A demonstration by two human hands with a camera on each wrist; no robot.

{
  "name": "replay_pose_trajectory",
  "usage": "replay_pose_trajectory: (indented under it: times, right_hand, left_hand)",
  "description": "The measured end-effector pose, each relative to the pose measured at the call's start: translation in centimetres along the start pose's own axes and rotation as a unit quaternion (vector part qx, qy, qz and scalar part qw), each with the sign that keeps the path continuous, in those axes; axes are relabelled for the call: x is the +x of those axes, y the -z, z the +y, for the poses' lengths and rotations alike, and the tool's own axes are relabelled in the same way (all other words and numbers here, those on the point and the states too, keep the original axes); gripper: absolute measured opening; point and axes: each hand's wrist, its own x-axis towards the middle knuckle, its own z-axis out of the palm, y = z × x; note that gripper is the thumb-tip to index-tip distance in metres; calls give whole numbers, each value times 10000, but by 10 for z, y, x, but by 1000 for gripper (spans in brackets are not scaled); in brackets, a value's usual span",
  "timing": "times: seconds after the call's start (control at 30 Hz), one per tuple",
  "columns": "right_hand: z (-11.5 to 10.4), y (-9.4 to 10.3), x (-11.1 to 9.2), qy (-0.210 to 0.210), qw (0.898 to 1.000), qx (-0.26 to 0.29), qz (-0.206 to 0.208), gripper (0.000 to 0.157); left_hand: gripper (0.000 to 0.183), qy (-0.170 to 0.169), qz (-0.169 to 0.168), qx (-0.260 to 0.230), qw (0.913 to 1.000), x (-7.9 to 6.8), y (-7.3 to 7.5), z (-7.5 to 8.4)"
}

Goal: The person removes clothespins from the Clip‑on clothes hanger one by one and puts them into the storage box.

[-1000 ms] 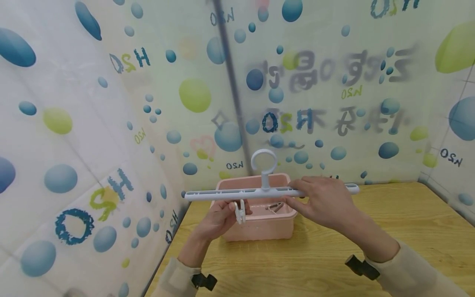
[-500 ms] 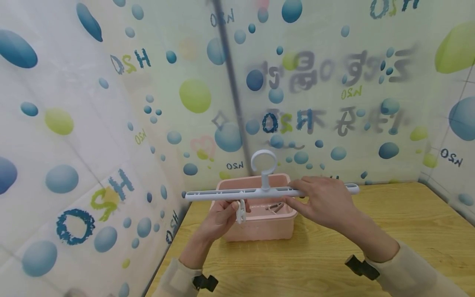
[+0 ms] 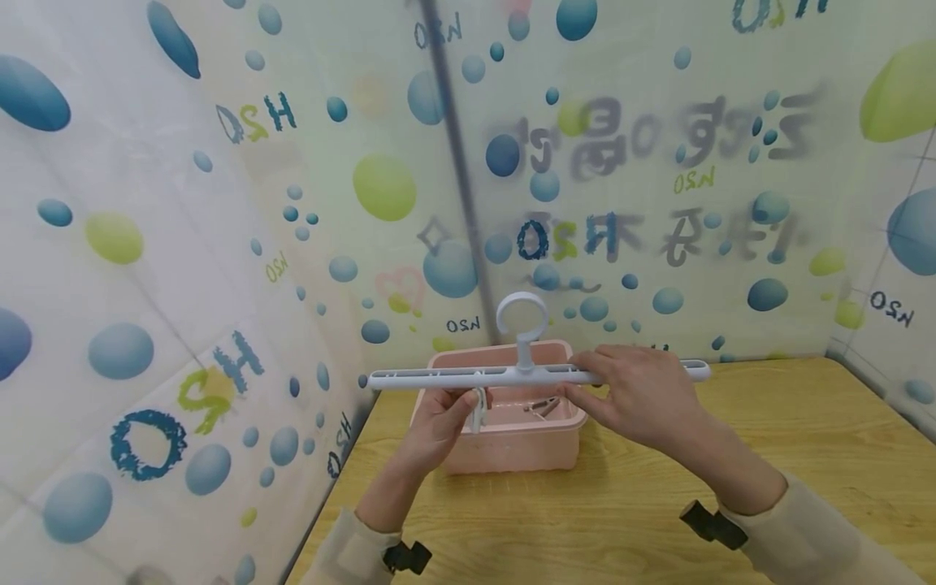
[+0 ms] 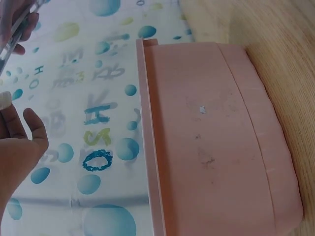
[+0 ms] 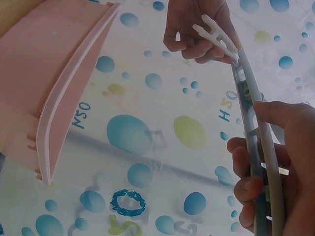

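Observation:
A pale hanger (image 3: 439, 378) with a straight slotted bar and a round hook on top is held level above the box. My right hand (image 3: 643, 398) grips its bar right of the hook, thumb on the near side, as the right wrist view also shows. My left hand (image 3: 439, 426) pinches a white clip (image 3: 478, 409) just under the bar, left of the hook. In the right wrist view the clip (image 5: 216, 38) meets the bar's end part; whether it is fastened there I cannot tell. The left wrist view shows only part of the left hand (image 4: 19, 142).
Below the hanger a pink plastic box (image 3: 512, 451) stands on the wooden table (image 3: 621, 520). Small clips (image 3: 543, 408) lie inside it. A curtain (image 3: 643, 317) printed with bubbles and lettering hangs behind the table and along the left side.
The left hand has raised the clip slightly and moved it a little right, up to the bar's underside. The clip's legs now look closer together. The right hand has barely moved.

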Motion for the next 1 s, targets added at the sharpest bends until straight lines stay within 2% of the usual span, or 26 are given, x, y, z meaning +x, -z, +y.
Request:
replay_pose_trajectory:
  times: [0.17,0.27,0.63,0.87,1.0]
  right_hand:
    - [0,0,0,-33,10000,11,-19,38]
    - [0,-1,0,-16,10000,5,46,38]
    - [-1,0,0,11,9997,-72,224,36]
    - [-3,1,0,-79,9996,-67,252,39]
    - [-3,0,-1,-112,9994,-93,323,40]
  left_hand:
    - [13,-68,365,616,9974,0,-3,0]
    - [12,-95,571,819,9950,1,-5,0]
    - [13,-158,1065,1114,9879,4,-13,1]
    - [12,156,1699,1286,9769,5,-23,5]
    - [15,206,1934,1434,9704,5,-26,7]
